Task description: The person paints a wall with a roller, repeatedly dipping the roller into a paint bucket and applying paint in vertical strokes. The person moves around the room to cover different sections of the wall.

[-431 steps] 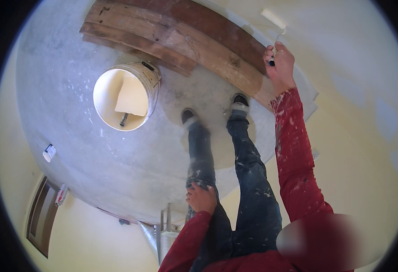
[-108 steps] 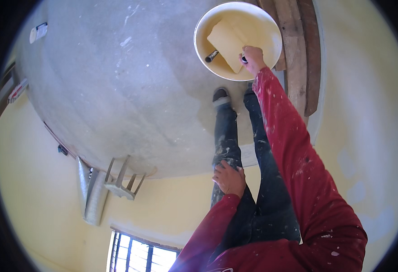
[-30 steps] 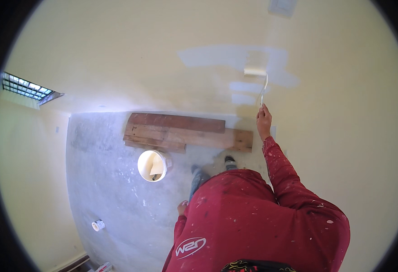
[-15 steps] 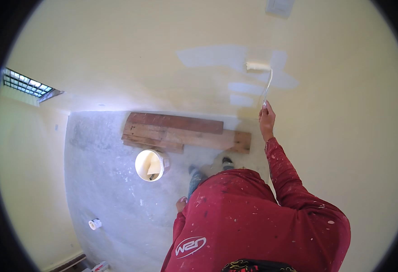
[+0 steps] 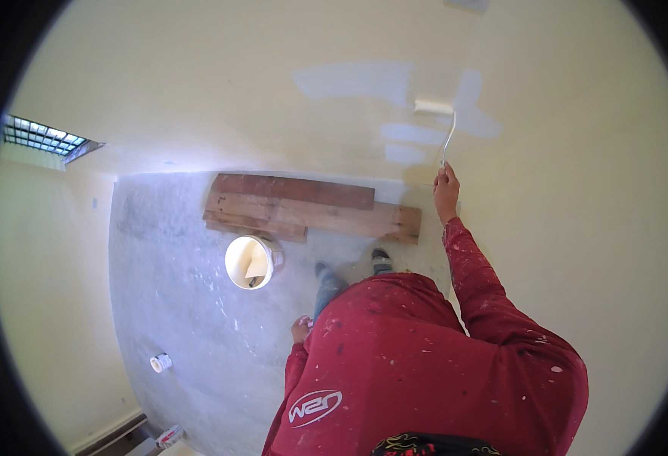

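My right hand is closed round the handle of a paint roller, arm stretched forward. The roller's pale sleeve lies against the cream wall, and its thin bent wire frame runs down to my fingers. Around the sleeve are bluish-white patches on the wall, some above and some below it. Down beside my thigh hangs my left hand, its fingers curled and partly hidden by my body. A small pale bit shows at those fingers, too small to name.
Wooden boards lie on the grey floor along the wall's foot. A white bucket with cream paint stands before them, near my feet. Left are a small roll-shaped item, a barred window and a white-and-red packet.
The whole view has shifted, with floor and wall marks sitting higher in the picture. Against the wall patches, the roller has come slightly lower, nearer the lower ones. My right hand keeps its grip.
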